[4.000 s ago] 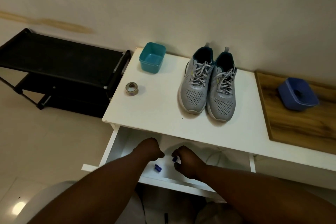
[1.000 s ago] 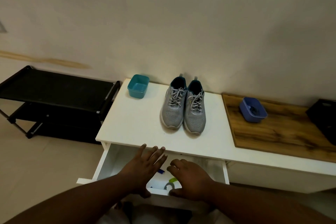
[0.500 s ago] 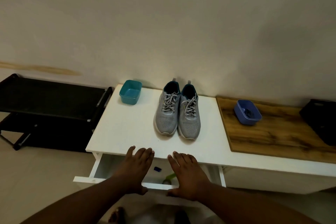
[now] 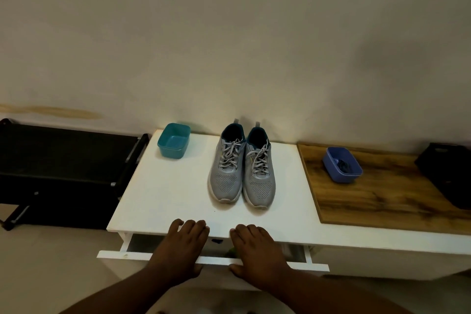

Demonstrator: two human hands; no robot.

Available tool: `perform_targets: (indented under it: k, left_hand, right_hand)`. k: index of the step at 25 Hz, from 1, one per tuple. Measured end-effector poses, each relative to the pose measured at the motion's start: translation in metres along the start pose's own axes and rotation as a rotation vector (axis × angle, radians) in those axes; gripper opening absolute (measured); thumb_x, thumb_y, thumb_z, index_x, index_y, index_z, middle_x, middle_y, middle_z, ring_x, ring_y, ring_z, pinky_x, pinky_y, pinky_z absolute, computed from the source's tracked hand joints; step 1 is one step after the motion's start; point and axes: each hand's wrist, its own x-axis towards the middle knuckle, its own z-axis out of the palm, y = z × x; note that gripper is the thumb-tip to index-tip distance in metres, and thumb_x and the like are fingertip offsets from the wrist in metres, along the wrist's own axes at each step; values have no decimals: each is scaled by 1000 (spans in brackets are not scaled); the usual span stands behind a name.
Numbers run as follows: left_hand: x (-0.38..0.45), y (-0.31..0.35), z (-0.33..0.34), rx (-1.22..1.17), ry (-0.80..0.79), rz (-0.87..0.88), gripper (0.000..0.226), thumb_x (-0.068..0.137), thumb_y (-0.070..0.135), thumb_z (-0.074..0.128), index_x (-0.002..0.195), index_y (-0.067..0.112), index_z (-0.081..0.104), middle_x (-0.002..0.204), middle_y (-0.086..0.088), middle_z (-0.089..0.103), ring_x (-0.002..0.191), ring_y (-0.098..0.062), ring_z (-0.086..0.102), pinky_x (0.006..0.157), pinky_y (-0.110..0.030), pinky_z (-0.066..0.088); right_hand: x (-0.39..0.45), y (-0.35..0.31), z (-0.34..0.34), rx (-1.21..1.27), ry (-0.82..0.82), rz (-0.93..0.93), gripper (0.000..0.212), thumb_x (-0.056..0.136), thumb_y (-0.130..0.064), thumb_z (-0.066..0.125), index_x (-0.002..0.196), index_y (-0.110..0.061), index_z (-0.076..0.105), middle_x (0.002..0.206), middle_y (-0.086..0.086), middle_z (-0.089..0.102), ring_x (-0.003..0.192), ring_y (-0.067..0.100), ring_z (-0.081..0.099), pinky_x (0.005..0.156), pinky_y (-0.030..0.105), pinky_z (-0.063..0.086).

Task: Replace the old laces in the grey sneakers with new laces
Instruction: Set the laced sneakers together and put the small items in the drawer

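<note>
Two grey sneakers with grey laces stand side by side on the white table top, toes toward me. My left hand and my right hand lie flat on the white drawer front below the table edge, fingers reaching over it onto the top. Both hands hold nothing. The drawer is open only a narrow gap. A blue bowl on the right holds something dark, too small to identify.
A teal tub sits at the table's back left. A wooden board lies to the right, with a black box at its far end. A black rack stands left of the table. A wall runs behind everything.
The drawer has slid most of the way in under both flat hands. The tape roll seen on the table four seconds ago is gone. The view has pulled back and up.
</note>
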Motion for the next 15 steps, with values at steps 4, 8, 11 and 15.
perform_targets:
  k: [4, 8, 11, 15]
  left_hand:
    - [7, 3, 2, -26, 89, -39, 62, 62, 46, 71, 116, 17, 61, 120, -4, 58, 95, -27, 59, 80, -43, 49]
    - [15, 4, 8, -10, 169, -80, 37, 66, 29, 70, 100, 19, 60, 106, -2, 58, 82, -26, 55, 67, -39, 46]
    - [21, 3, 10, 5, 216, -106, 31, 67, 20, 71, 94, 20, 55, 96, -1, 55, 74, -25, 49, 62, -39, 41]
    - [29, 4, 12, 23, 273, -140, 33, 64, 11, 69, 89, 21, 51, 88, 0, 49, 70, -25, 44, 60, -39, 35]
  right_hand:
    - [7, 2, 2, -12, 42, -13, 56, 84, -57, 62, 126, -23, 49, 118, -2, 53, 101, 22, 55, 80, 38, 52]
    - [16, 6, 6, -33, 103, 0, 43, 78, -53, 71, 107, -27, 52, 101, -6, 53, 86, 18, 55, 65, 33, 48]
    - [23, 6, 8, -48, 147, 12, 35, 78, -45, 70, 103, -27, 52, 96, -7, 51, 81, 18, 53, 59, 33, 44]
    - [29, 7, 14, -69, 209, 17, 28, 76, -31, 68, 99, -26, 53, 91, -5, 50, 76, 18, 51, 58, 34, 39]
